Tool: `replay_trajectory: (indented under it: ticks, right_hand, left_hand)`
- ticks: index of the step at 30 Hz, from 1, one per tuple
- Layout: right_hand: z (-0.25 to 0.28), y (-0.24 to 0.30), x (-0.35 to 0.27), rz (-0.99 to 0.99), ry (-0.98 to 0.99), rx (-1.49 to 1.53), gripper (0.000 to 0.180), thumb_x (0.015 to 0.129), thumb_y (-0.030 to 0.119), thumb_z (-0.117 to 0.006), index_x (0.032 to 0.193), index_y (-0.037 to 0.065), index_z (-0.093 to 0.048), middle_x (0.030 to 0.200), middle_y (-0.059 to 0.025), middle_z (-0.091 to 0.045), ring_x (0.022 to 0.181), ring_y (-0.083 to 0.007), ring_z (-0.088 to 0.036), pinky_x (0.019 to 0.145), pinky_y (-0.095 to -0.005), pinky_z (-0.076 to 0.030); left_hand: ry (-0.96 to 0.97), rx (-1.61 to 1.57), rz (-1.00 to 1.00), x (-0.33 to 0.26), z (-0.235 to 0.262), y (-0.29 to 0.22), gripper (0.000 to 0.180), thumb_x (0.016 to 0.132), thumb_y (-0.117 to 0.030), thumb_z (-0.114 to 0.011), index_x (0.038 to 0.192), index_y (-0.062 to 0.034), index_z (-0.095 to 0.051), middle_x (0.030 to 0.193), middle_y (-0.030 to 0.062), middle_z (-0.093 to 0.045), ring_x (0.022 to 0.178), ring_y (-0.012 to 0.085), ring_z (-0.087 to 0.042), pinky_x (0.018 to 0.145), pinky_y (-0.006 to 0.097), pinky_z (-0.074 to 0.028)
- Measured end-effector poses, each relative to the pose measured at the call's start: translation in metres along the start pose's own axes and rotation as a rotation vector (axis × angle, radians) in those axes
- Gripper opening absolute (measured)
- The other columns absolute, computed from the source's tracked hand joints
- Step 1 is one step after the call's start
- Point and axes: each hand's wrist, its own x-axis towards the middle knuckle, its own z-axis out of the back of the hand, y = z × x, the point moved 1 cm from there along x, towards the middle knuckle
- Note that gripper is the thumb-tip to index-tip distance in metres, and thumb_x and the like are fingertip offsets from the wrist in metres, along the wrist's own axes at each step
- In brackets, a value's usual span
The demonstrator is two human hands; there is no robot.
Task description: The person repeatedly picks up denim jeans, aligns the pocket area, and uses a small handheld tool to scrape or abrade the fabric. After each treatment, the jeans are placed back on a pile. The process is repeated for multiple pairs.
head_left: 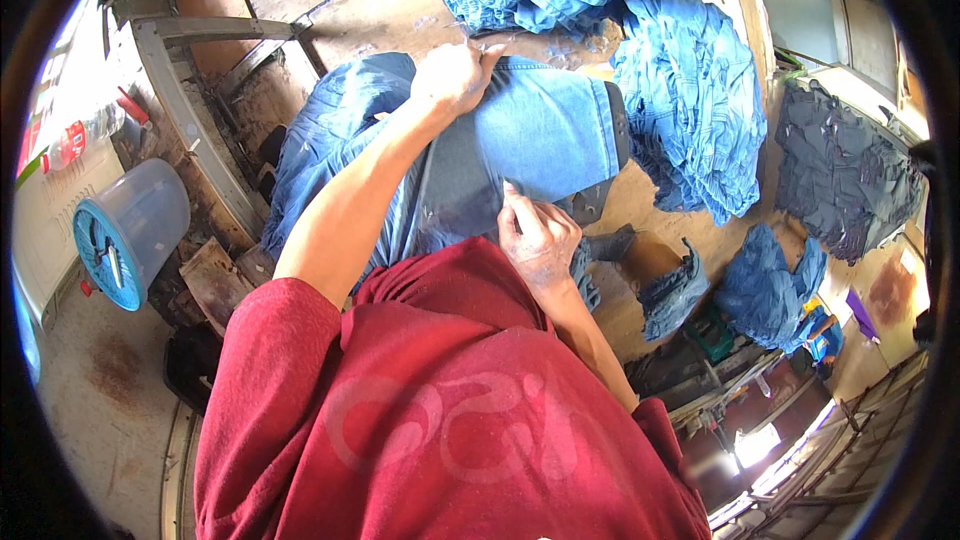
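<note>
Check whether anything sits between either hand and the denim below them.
Nothing visible does. The left hand is at the far edge of the denim, the right hand at its near side, both apparently touching it. The blue pile lies to the right, clear of both.

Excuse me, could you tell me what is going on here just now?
A person in a maroon, short-sleeved cloth shirt is handling a light-blue denim garment laid out in front of them. The left hand is at its far edge; the right hand, fingers curled, is at its near side. Whether either grips the cloth is hard to tell. A crumpled blue denim heap lies to the right.
</note>
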Motion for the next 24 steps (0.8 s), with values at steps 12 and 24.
replay_trajectory:
  ticks: [12,24]
  right_hand:
    - [0.003,0.001,0.003,-0.039,-0.019,0.037,0.02,0.083,0.002,-0.077,0.103,0.007,-0.079,0.076,-0.0069,-0.074,0.062,-0.0233,-0.071,0.058,-0.0347,-0.055]
    - [-0.008,0.01,-0.004,0.068,-0.1,-0.012,0.026,0.082,0.004,-0.079,0.108,0.01,-0.079,0.067,-0.0035,-0.068,0.053,-0.0202,-0.063,0.055,-0.0334,-0.051]
  left_hand:
    - [0.033,-0.005,0.015,0.0,-0.001,0.0,0.072,0.109,-0.059,-0.04,0.092,-0.0006,-0.08,0.082,0.0262,-0.074,0.083,0.0427,-0.076,0.081,0.05,-0.06]
    - [-0.008,-0.029,-0.003,-0.001,-0.001,0.001,0.07,0.108,-0.057,-0.043,0.09,0.0001,-0.079,0.083,0.0272,-0.074,0.081,0.0434,-0.075,0.078,0.051,-0.06]
